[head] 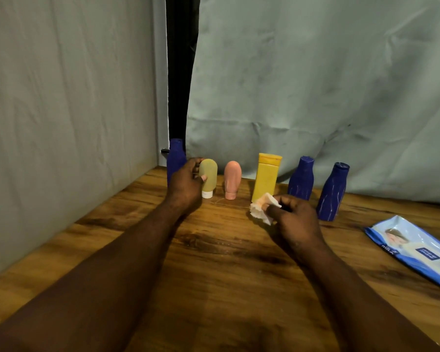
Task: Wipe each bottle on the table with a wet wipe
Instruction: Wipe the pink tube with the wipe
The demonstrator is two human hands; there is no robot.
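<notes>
Wood-grain surface [214,250] is backed by green cloth [315,85], parted by a dark gap [182,72]. In the back row, the olive bottle [210,177] is gripped upright by the left hand [188,182]; a crumpled wet wipe [263,207] is pinched in the right hand [294,219]. A wipes pack [417,250] is laid at far right.

**Six bottles in a row, one wipe**

A tall dark blue plastic bottle [175,158] stands at the left end. Next to it, an olive-green soft tube [210,177] is upright on its white cap, gripped by the left hand [186,184]. After it stand a pink soft tube [232,179], also cap-down, a yellow flat-sided bottle [266,176], an inner blue streaked bottle [301,177] and an outer blue streaked bottle [332,191]. A crumpled white wet wipe [263,208] is pinched in the right hand [292,219], before the yellow bottle.
</notes>
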